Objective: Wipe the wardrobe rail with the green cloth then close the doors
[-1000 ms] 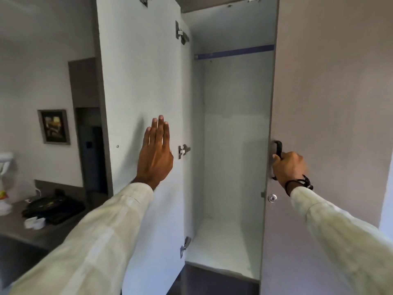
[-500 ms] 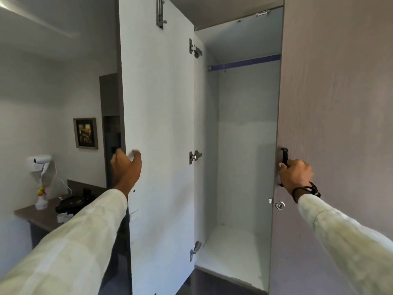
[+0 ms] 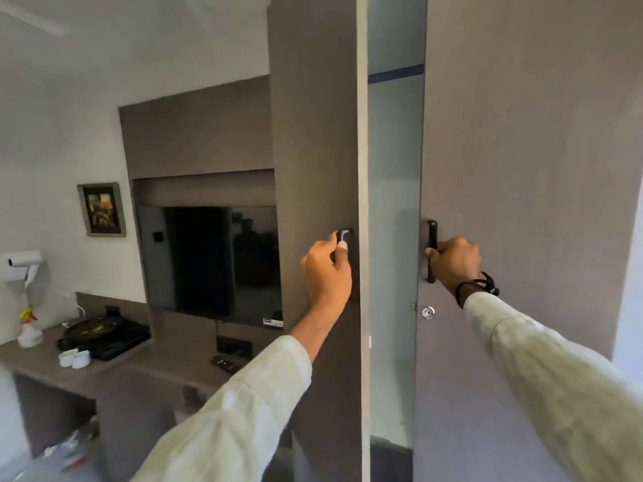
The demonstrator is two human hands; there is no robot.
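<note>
Two grey-brown doors (image 3: 316, 133) nearly shut — left hand (image 3: 327, 273), right hand (image 3: 455, 260) gripping black handles (image 3: 432, 250); blue rail (image 3: 396, 74) in gap.

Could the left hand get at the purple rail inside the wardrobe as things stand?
Probably not directly: the left hand grips the left door handle, and that door stands between it and the rail, leaving a narrow gap.

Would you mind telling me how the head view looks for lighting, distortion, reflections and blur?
Head view: soft, even light; wide-angle bending bows the left door and right door; the dark TV screen shows faint reflections; the sleeves blur near the bottom edge, while the left hand and right hand on the handles stay fairly sharp; the right hand casts a soft shadow on its door.
</note>
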